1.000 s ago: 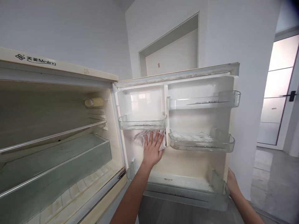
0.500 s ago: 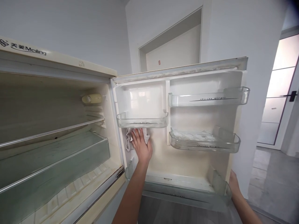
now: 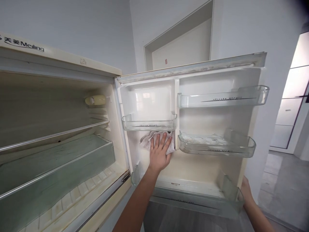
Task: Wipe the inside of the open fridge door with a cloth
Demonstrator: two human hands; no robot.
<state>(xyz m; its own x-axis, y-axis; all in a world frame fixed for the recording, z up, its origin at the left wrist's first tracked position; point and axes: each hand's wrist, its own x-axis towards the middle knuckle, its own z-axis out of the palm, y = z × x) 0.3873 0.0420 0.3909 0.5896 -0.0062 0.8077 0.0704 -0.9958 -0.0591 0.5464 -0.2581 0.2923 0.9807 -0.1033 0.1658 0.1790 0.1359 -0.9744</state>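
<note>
My left hand [image 3: 159, 155] lies flat with its fingers spread on a pale, crumpled cloth [image 3: 145, 141], pressing it to the inner liner of the open fridge door [image 3: 193, 167]. The cloth sits just below the small left door shelf [image 3: 149, 125] and reaches the vertical rib at the door's middle. My right hand [image 3: 245, 190] is at the door's outer edge, low on the right. Its fingers are hidden behind the door, so their grip does not show.
To the left stands the fridge compartment with a glass shelf [image 3: 58, 135] and a greenish clear drawer [image 3: 62, 177]. Clear door shelves jut out on the right, an upper one [image 3: 224, 98] and a lower one [image 3: 217, 148]. A bottom door bin [image 3: 193, 199] runs beneath my left forearm.
My left hand has slid the cloth to the right across the door liner, from near the hinge side to the middle rib. My right hand stays at the door edge.
</note>
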